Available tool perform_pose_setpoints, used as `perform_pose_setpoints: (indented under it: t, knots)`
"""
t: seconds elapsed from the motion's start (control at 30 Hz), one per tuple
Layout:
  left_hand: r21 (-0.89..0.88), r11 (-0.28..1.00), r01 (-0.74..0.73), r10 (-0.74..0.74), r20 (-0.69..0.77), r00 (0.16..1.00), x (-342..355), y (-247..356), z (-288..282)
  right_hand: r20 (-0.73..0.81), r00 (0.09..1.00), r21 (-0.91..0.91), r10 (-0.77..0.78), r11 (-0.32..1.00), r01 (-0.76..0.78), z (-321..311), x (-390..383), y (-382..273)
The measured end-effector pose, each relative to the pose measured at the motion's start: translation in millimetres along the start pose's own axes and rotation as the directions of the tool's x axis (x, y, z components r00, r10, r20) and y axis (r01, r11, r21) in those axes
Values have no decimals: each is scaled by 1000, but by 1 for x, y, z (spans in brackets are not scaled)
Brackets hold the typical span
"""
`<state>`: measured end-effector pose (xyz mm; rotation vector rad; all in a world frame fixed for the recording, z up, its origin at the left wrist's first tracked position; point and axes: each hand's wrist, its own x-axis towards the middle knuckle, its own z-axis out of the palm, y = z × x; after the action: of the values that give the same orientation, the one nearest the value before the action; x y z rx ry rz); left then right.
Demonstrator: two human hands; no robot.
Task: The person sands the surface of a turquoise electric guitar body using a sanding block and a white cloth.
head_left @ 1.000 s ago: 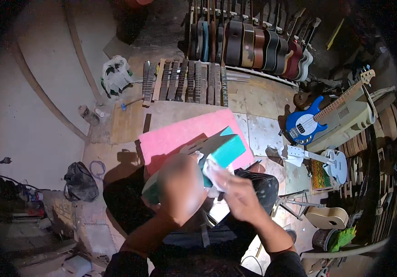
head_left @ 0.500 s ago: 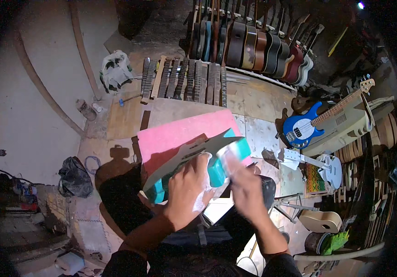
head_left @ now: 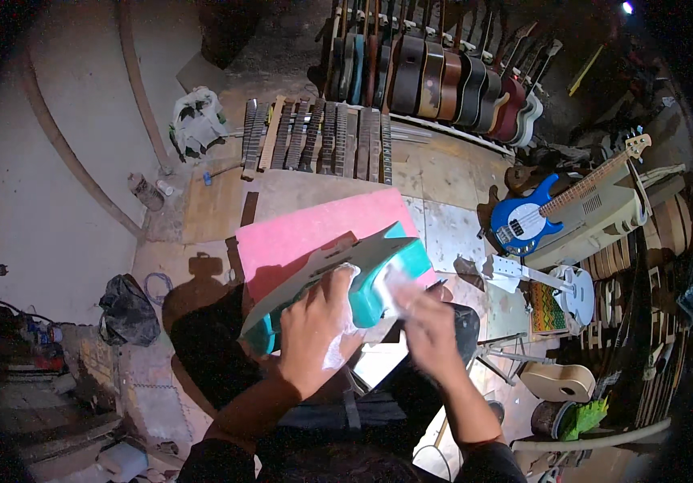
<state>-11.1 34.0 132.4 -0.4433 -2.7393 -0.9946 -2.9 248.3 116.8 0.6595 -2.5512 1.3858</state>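
Note:
A teal electric guitar body [head_left: 366,302] is tilted in front of me, its broad face paler and its side edge glossy. My left hand [head_left: 318,330] grips its near edge, fingers bent over the face. White cloth [head_left: 333,354] shows beneath that palm and beside the fingers. At the cutaway on the right, my right hand [head_left: 427,322] presses a white pad or cloth [head_left: 384,288] against the teal side. Motion smears its fingers. A pink board [head_left: 282,237] lies under and behind the body.
Several guitar necks [head_left: 314,141] lie in a row beyond the board. Guitars [head_left: 443,84] stand on a rack at the back. To the right are a blue bass [head_left: 527,217], a white guitar [head_left: 577,298] and an unfinished guitar body [head_left: 560,382]. A black bag [head_left: 129,310] sits left.
My right hand and the white pad have slid slightly down and toward me along the guitar body's side. My left hand keeps its grip, shifting slightly left with the body.

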Motion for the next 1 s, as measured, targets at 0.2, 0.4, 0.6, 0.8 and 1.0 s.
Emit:
perform_pose_setpoints:
  t: [0.2,0.4,0.6,0.8,1.0]
  knots:
    - [13,1000,14,-15,34,999,5,2,0,37,994,342,105,933,-112,15,-8,-27]
    - [9,1000,-5,5,41,999,-4,-6,1,-144,985,-143,97,983,-118,2,15,-8]
    - [26,999,-25,24,14,1000,-8,-6,1,78,995,194,62,978,-76,10,-9,-30]
    - [18,1000,-4,4,37,999,-9,-4,2,-26,996,-101,81,991,-84,13,3,-35]
    - [-95,995,8,-8,1,1000,-8,-13,1,-95,994,-264,60,961,-83,5,16,-17]
